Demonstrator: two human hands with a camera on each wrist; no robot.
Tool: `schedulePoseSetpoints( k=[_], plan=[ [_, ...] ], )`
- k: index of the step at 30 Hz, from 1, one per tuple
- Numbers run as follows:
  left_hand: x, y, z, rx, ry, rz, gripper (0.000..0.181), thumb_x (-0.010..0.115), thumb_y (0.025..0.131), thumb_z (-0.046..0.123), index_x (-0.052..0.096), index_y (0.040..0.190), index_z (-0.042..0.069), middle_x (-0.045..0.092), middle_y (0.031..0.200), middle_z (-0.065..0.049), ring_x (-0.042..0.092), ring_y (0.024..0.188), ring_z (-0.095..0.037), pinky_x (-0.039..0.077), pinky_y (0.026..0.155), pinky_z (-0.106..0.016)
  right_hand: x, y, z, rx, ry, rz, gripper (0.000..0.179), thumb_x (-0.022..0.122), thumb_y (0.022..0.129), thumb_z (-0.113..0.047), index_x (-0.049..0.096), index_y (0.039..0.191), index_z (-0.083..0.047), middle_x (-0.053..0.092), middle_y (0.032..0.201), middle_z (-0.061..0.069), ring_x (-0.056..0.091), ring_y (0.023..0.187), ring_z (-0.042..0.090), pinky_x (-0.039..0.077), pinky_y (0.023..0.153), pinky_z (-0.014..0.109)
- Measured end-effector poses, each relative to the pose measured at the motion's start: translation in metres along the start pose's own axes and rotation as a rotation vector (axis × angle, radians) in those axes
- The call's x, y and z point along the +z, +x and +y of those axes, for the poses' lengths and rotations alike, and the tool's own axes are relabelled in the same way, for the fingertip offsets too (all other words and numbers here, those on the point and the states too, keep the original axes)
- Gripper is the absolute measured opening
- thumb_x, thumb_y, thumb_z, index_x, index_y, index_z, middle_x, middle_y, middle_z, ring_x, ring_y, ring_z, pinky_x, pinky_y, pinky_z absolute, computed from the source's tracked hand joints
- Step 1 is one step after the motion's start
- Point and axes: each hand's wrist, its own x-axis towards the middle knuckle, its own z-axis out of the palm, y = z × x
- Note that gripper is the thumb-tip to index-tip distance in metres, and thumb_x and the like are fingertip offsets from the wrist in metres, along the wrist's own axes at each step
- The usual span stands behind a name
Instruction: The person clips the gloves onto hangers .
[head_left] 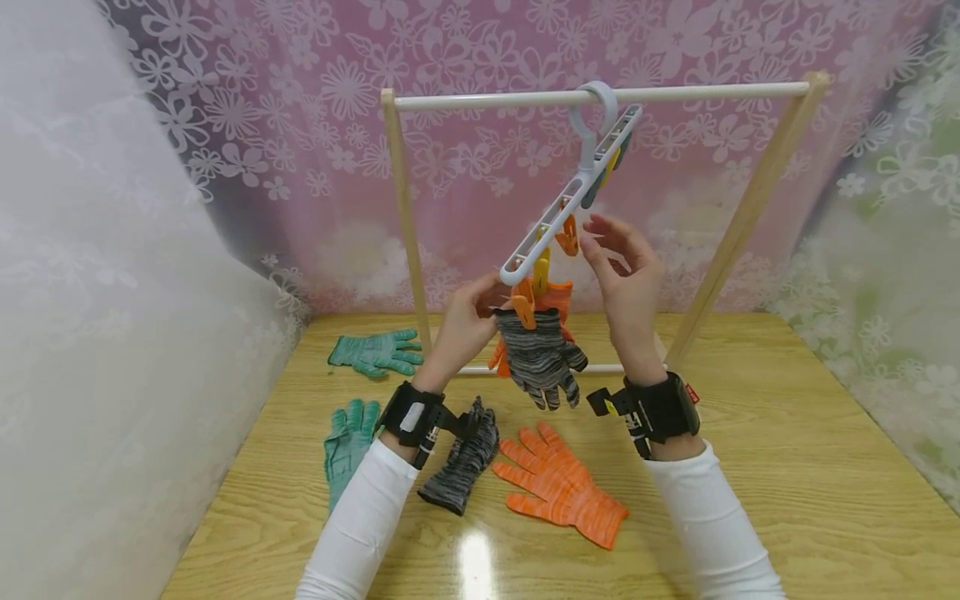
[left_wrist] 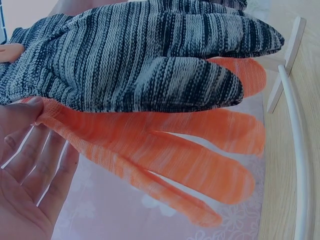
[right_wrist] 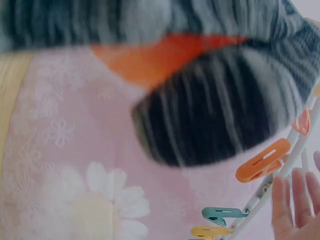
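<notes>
A grey hanger [head_left: 555, 218] with clothespins hangs from the rack's bar. From its near end hangs a black-and-grey knit glove [head_left: 534, 350], clipped at the cuff by an orange clothespin [head_left: 524, 305]. Behind it is an orange glove [left_wrist: 165, 145], below a yellow clothespin [head_left: 541, 272]. My left hand [head_left: 471, 327] pinches the orange glove's cuff edge, thumb in front and fingers behind; the fingertips are hidden. My right hand [head_left: 630, 279] is beside another orange clothespin [head_left: 567, 236], fingers spread and holding nothing. The right wrist view shows its fingers [right_wrist: 300, 200] extended near the hanger.
On the wooden table lie an orange glove [head_left: 562, 487], a black-and-grey glove [head_left: 463, 458] and two green gloves [head_left: 378, 352], one partly behind my left forearm. Wooden posts [head_left: 742, 229] hold the white bar [head_left: 697, 92]. Green and yellow clothespins [right_wrist: 222, 214] hang toward the hanger's far end.
</notes>
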Motion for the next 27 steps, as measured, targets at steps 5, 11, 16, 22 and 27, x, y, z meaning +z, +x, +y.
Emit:
schedulePoseSetpoints(
  k=[5, 11, 16, 22, 27],
  plan=[
    [0.0, -0.002, 0.001, -0.003, -0.005, -0.015, 0.058, 0.047, 0.082, -0.023, 0.063, 0.133, -0.002, 0.07, 0.118, -0.021, 0.069, 0.105, -0.031, 0.053, 0.075, -0.025, 0.0, 0.007, -0.002, 0.016, -0.129, -0.037, 0.044, 0.078, 0.091, -0.008, 0.066, 0.133, -0.006, 0.066, 0.127, 0.01, 0.059, 0.117, 0.025, 0.053, 0.1, 0.037],
    [0.001, -0.002, 0.005, -0.001, -0.004, -0.037, 0.058, 0.048, 0.084, -0.022, 0.06, 0.137, -0.002, 0.07, 0.118, -0.022, 0.068, 0.107, -0.032, 0.051, 0.072, -0.025, 0.004, 0.014, 0.0, 0.104, -0.233, -0.147, 0.049, 0.078, 0.092, -0.015, 0.062, 0.138, -0.009, 0.064, 0.132, 0.011, 0.061, 0.118, 0.026, 0.053, 0.101, 0.039],
    [0.003, -0.002, 0.007, -0.013, 0.002, -0.045, 0.062, 0.046, 0.082, -0.023, 0.059, 0.139, -0.001, 0.07, 0.12, -0.022, 0.067, 0.11, -0.032, 0.045, 0.07, -0.025, 0.005, 0.016, 0.001, 0.123, -0.262, -0.189, 0.045, 0.075, 0.095, -0.018, 0.064, 0.138, -0.009, 0.067, 0.127, 0.012, 0.068, 0.107, 0.022, 0.057, 0.094, 0.034],
    [0.004, -0.002, 0.004, -0.019, 0.008, -0.043, 0.065, 0.045, 0.082, -0.024, 0.057, 0.141, -0.001, 0.069, 0.121, -0.023, 0.067, 0.109, -0.033, 0.045, 0.07, -0.025, 0.006, 0.015, 0.002, 0.116, -0.229, -0.209, 0.043, 0.072, 0.096, -0.017, 0.065, 0.137, -0.008, 0.069, 0.122, 0.017, 0.068, 0.094, 0.005, 0.056, 0.085, 0.02],
    [0.002, -0.002, 0.0, -0.031, 0.042, -0.03, 0.053, 0.051, 0.087, -0.02, 0.062, 0.135, -0.001, 0.07, 0.12, -0.021, 0.068, 0.109, -0.032, 0.056, 0.08, -0.031, 0.006, 0.015, 0.0, 0.131, -0.172, -0.237, 0.042, 0.069, 0.099, -0.016, 0.062, 0.139, -0.008, 0.068, 0.122, 0.017, 0.068, 0.092, 0.002, 0.055, 0.084, 0.019]
  ],
)
